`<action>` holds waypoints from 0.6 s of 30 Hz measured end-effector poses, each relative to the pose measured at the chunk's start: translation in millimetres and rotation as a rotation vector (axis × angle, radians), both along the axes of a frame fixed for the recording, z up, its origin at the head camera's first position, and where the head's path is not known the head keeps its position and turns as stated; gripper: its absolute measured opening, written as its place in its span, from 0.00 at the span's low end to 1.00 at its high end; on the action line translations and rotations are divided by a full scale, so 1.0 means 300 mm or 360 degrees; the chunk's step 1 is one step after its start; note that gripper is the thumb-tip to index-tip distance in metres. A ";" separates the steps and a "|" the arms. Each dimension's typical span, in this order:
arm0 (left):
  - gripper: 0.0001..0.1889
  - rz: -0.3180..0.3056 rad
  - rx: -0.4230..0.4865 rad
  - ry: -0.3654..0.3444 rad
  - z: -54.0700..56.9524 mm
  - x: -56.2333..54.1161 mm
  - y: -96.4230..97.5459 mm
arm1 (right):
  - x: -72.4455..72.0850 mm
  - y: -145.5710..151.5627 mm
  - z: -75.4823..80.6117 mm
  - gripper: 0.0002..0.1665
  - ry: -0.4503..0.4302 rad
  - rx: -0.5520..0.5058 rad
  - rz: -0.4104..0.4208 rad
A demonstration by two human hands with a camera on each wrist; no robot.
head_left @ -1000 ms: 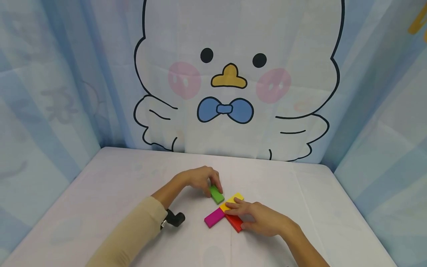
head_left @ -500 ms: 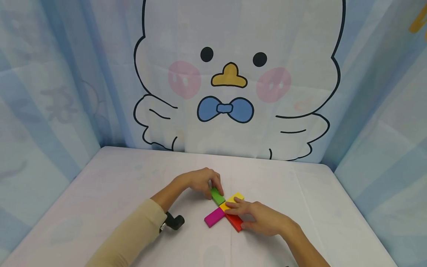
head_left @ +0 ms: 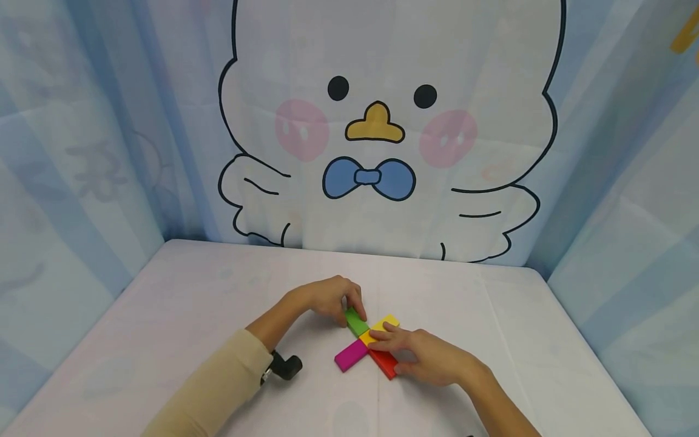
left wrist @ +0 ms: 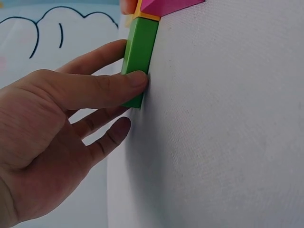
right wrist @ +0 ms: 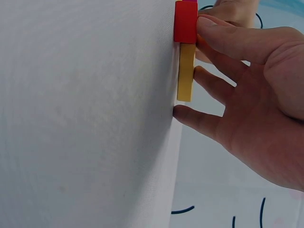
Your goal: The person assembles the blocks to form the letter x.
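In the head view, my left hand (head_left: 334, 297) pinches a green block (head_left: 357, 322) between thumb and fingers. One end of that green block (left wrist: 141, 42) meets the yellow block in the left wrist view. My right hand (head_left: 423, 357) rests over the yellow block (head_left: 390, 320) and the red block (head_left: 383, 364). Seen from the right wrist, its thumb touches the red block (right wrist: 185, 23), and relaxed fingers lie against the yellow block (right wrist: 186, 73). A magenta block (head_left: 351, 355) lies at the left, touching the others near the middle; neither hand is on it.
The blocks lie on a white-clothed table (head_left: 262, 406). A patterned curtain (head_left: 393, 224) with a cartoon bird stands behind the table's back edge, and more curtain hangs at both sides. A black wrist camera (head_left: 286, 365) sticks out from the left sleeve.
The green block, held in my left hand, has moved slightly toward the yellow block and now touches it. My right hand and the other blocks have stayed in place.
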State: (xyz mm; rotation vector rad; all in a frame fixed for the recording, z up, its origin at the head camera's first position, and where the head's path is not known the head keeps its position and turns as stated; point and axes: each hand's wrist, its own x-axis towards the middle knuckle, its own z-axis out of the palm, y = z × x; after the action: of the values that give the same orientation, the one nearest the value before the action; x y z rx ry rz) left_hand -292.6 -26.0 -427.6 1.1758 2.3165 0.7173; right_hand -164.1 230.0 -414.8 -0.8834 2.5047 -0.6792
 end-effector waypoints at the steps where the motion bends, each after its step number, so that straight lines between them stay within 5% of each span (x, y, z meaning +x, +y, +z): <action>1: 0.17 0.0005 0.0002 0.0002 -0.002 0.000 0.000 | 0.000 0.000 -0.001 0.36 -0.0003 0.0005 -0.0006; 18: 0.17 0.0088 -0.0024 0.0044 0.009 0.038 -0.009 | -0.008 -0.007 -0.002 0.35 -0.0007 0.0054 -0.0034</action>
State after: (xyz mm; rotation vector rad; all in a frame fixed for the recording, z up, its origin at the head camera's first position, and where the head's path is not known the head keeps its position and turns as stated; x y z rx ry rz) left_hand -281.3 -28.7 -425.0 1.1261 2.3812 0.7058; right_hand -166.4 228.0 -415.5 -0.8436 2.5179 -0.6424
